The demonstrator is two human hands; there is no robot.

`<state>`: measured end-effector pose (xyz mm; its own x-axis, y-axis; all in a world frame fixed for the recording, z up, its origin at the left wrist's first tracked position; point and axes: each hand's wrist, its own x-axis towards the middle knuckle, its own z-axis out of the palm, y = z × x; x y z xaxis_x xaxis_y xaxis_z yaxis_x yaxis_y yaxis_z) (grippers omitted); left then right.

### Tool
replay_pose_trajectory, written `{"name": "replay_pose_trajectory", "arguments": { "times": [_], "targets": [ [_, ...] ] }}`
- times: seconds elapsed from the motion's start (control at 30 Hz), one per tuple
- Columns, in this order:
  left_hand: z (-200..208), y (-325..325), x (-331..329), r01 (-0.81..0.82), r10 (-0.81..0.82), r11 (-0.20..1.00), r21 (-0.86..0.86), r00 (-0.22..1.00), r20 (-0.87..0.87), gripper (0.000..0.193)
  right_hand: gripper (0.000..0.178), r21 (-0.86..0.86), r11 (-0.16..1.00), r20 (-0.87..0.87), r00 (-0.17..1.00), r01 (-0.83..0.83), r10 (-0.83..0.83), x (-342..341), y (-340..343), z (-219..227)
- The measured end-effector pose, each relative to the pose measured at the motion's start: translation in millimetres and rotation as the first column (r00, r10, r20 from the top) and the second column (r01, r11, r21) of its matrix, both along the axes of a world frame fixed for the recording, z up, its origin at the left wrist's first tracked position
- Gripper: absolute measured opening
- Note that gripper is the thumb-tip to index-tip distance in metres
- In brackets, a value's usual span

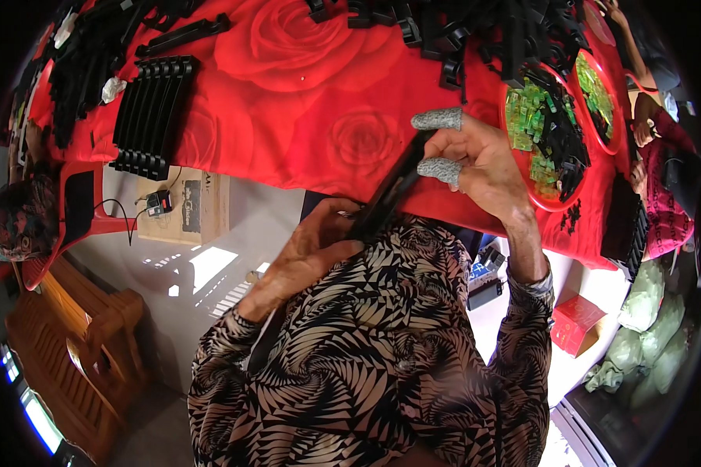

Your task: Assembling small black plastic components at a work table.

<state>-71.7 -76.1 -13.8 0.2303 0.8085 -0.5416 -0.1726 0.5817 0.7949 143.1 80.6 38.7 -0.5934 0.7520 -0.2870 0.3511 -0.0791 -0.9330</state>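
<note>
A long black plastic piece [388,192] is held at a slant above the front edge of the red table. My left hand [313,247] is closed round its lower end, thumb on one side and fingers on the other. At the upper end, my right hand [483,165] pinches it. Grey covers [441,170] sit on the thumb and a fingertip of that hand. To the right of my right hand, a red-rimmed tray [509,128] contains clear green pieces [526,117] and small black parts [559,117].
A row of matching black pieces [154,117] lies at the table's left. Heaps of black parts [436,27] cover the far side. A second red tray [617,117] stands farther right. Other people [666,179] sit at the right; a red chair [97,204] is at the left.
</note>
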Motion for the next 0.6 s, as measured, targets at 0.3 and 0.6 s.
{"name": "replay_pose_trajectory", "arguments": {
  "times": [0.3, 0.6],
  "targets": [
    [4, 1, -27, 0.09, -0.091, 0.994, 0.055, 0.996, 0.017, 0.049, 0.044, 0.052, 0.999, -0.059, 0.998, -0.013, 0.016, -21, -27, -16],
    [-3, 10, -17, 0.166, -0.165, 0.986, -0.024, 0.986, 0.032, 0.061, 0.042, 0.095, 0.992, -0.073, 0.994, 0.086, -0.079, -11, -52, -23]
  ]
}}
